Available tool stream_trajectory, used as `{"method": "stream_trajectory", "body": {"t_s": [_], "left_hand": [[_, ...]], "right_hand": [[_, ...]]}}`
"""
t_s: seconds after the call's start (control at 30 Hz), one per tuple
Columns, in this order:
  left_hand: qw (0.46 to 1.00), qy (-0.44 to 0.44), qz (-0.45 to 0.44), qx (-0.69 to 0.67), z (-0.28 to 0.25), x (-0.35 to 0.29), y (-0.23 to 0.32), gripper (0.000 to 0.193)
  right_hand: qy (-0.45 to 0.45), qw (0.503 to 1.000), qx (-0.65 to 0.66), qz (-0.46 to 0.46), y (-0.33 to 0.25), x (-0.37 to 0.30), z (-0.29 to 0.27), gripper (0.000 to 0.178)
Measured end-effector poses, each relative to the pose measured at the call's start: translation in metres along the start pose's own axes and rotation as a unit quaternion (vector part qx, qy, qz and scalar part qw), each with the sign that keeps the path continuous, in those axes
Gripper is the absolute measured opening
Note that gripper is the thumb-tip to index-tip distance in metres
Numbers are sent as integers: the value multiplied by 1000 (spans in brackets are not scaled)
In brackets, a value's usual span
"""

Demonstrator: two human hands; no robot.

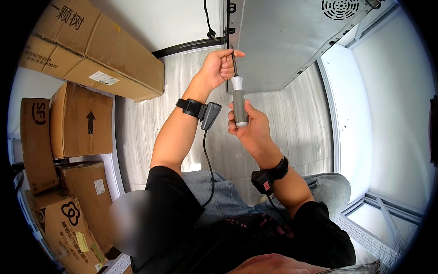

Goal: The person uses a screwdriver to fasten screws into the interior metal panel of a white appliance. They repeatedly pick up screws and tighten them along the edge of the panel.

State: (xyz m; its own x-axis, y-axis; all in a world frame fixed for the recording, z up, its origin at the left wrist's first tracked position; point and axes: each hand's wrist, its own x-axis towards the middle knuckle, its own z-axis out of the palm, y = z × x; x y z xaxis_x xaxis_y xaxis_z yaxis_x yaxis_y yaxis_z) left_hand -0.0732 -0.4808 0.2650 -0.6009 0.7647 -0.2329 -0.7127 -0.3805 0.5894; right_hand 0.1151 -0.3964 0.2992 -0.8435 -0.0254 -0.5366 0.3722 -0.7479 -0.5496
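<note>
My right hand (251, 122) is wrapped round the grey and white handle of a screwdriver (240, 104), whose thin dark shaft points away from me. Its tip reaches the near left edge of a large grey metal cabinet (278, 50). Beside that tip, my left hand (218, 68) has its fingers curled in, with one fingertip showing past the shaft at the cabinet edge. Whatever the left fingers pinch is hidden or too small to make out. Along the edge above them runs a dark strip with small black fittings (232, 30).
Cardboard boxes (82, 121) are stacked along the left, one long box (114, 55) jutting toward the cabinet. A black cable with a plug (211, 34) hangs by the far wall. Wood-look floor (292, 123) lies below; a white panel (349, 118) stands right. Cabled black devices (211, 115) are strapped to both wrists.
</note>
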Motion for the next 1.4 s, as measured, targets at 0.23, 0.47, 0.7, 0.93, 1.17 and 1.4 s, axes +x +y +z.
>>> {"method": "stream_trajectory", "body": {"t_s": [0.23, 0.47, 0.7, 0.93, 1.17, 1.4], "left_hand": [[998, 60, 13, 20, -2, 4, -2, 21], [997, 63, 4, 52, 2, -1, 5, 18], [996, 66, 35, 56, 1, 0, 4, 18], [990, 103, 41, 89, 1, 3, 0, 17], [988, 121, 44, 85, 6, 2, 1, 18], [987, 121, 51, 91, 7, 2, -1, 20]], "right_hand": [[-18, 995, -103, 6, -2, -1, -1, 44], [9, 996, -92, -17, -6, -2, -3, 43], [-75, 992, -103, 3, -8, -2, -5, 43], [10, 965, -258, -52, -9, -5, -8, 33], [-49, 970, -226, -81, -16, -1, -16, 40], [-63, 972, -206, -92, -16, -8, -16, 42]]}}
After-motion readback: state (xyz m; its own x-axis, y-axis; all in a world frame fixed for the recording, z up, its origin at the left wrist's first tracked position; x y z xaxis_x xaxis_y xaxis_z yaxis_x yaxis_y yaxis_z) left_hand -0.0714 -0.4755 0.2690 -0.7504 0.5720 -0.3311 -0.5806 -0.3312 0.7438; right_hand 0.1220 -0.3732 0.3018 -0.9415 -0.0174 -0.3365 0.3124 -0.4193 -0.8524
